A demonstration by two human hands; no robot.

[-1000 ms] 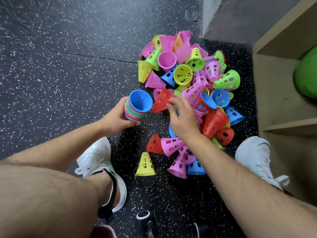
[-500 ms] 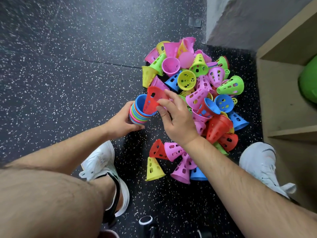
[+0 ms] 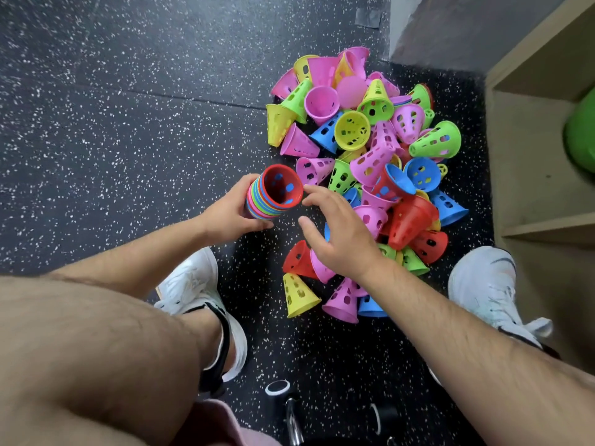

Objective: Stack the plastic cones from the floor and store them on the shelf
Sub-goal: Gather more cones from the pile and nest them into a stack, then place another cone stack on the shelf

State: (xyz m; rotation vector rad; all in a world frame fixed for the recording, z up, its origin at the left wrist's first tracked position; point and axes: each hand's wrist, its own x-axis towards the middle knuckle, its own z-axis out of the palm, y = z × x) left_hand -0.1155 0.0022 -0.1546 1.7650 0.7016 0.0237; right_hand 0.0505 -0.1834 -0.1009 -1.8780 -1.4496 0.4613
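My left hand (image 3: 230, 217) grips a stack of nested plastic cones (image 3: 273, 194), its open mouth tilted toward me, with a red cone as the innermost one. My right hand (image 3: 335, 233) hovers just right of the stack with spread fingers and holds nothing. A pile of loose perforated cones (image 3: 370, 162) in pink, green, yellow, blue and red lies on the dark speckled floor beyond and under my right hand. A yellow cone (image 3: 297, 296) and a red cone (image 3: 297, 260) lie at the pile's near edge.
A wooden shelf unit (image 3: 528, 156) stands at the right, with a green object (image 3: 581, 133) inside it. My white shoes (image 3: 193, 284) (image 3: 486, 278) flank the pile. A grey wall (image 3: 450, 30) rises behind. Open floor (image 3: 112, 107) stretches to the left.
My right hand carried the red cone from the pile into the stack's mouth, then let go of it. It now sits nested, covering the blue cone that was on top.
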